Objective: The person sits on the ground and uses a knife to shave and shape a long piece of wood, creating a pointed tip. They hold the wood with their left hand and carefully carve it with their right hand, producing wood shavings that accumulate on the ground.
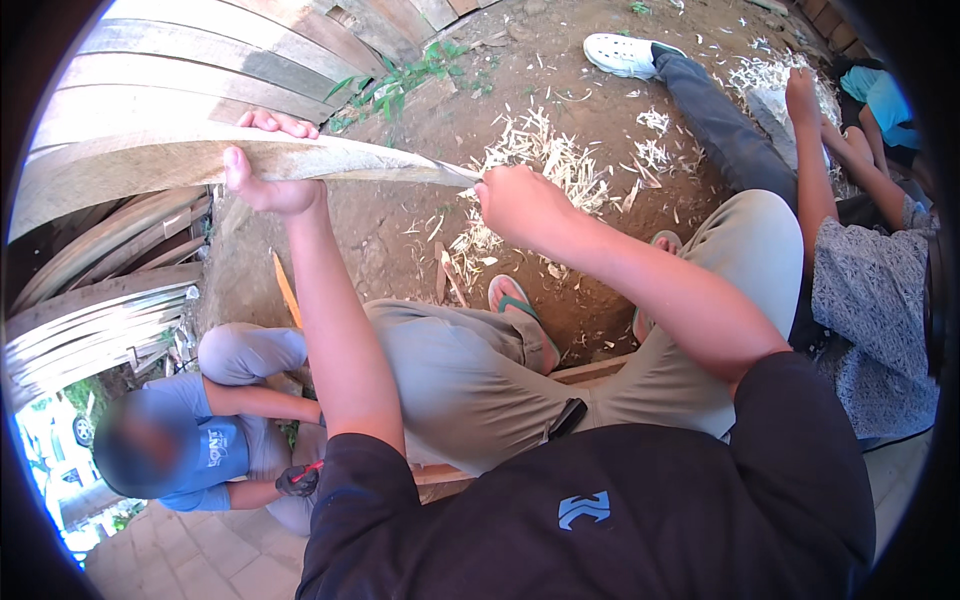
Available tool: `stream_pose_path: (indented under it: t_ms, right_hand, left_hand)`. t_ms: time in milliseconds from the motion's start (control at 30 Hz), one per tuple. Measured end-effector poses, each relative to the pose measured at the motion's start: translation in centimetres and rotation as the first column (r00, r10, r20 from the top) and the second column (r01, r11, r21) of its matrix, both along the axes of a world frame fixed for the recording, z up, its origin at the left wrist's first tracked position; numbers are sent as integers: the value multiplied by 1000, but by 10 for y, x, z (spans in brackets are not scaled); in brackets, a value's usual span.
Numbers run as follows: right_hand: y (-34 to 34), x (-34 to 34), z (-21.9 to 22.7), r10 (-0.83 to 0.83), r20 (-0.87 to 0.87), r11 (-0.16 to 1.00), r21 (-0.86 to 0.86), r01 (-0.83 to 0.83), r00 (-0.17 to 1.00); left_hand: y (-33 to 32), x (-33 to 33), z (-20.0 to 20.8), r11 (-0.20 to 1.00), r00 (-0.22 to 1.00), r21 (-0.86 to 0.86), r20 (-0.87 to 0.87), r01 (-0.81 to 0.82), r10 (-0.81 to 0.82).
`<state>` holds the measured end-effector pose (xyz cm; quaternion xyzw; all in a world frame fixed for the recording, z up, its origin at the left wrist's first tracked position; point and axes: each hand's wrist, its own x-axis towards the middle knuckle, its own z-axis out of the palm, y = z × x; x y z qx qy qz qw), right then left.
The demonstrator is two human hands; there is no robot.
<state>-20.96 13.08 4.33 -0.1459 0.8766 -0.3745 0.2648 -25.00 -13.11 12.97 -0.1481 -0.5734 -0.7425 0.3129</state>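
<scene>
A long, pale wooden plank [130, 172] runs from the left rim toward the middle, narrowing to a thin tip. My left hand [275, 185] is wrapped around it, thumb on the near side and fingertips showing past the far edge. At the narrow end my right hand [525, 205] is closed in a fist. A thin dark blade [445, 167], which looks like a knife's, lies along the wood and runs into that fist; its handle is hidden by my fingers. Pale wood shavings [545, 150] lie on the dirt just beyond my right hand.
At the left, a person in a blue shirt [220, 450] sits close, one dark-gloved hand on a red object. Another person's patterned sleeve [865, 290] and arms are at the right, near a stretched leg with a white shoe [622, 55]. Stacked wooden slats [110, 300] line the left.
</scene>
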Motion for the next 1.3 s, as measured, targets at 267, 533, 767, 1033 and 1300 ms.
stream_pose_path:
  t_ms: [267,533,767,1033,1300]
  right_hand:
    - [2,9,6,-14,5,999,-39,14,1000]
    - [-7,6,-7,-60,-62,997,-47,57,996]
    - [-12,0,-32,-19,-83,999,-30,16,996]
    - [-16,4,-17,-4,-34,1000,-4,4,999]
    - [-19,4,-8,16,-75,999,-27,-18,997]
  left_hand:
    - [-7,0,0,996,997,49,10,-72,71]
    - [-8,3,1,971,974,90,73,-223,217]
    - [-8,2,0,930,939,141,106,-341,328]
    - [-17,5,-4,913,923,155,139,-378,359]
    - [-24,6,-6,960,975,176,89,-219,206]
